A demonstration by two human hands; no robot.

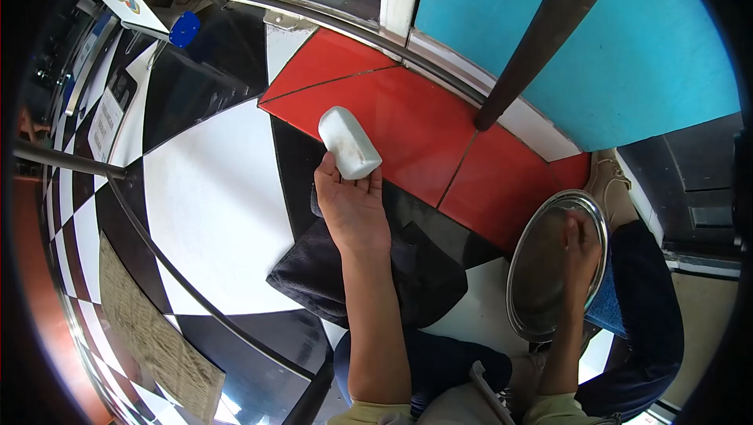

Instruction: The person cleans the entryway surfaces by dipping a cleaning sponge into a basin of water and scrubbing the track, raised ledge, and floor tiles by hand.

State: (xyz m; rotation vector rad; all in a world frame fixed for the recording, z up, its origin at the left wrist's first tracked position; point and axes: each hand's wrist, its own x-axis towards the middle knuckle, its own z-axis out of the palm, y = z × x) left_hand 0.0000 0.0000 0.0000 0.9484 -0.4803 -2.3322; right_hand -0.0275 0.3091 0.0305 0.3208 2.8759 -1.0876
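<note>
"What's in your left hand (351, 201)?"
"A white block (349, 142), gripped at its lower end by my fingers and thumb, above the red tiles (408, 123)."
"And the right hand (582, 248)?"
"Over the round metal bowl (541, 276), fingers bent; I can't tell whether they hold anything."

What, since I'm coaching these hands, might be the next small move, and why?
Probably ease the left hand, with the white piece, across toward the bowl. The piece shows a brownish mark and is held well away from the bowl, while the right hand is already there, its fingers curled.
</note>
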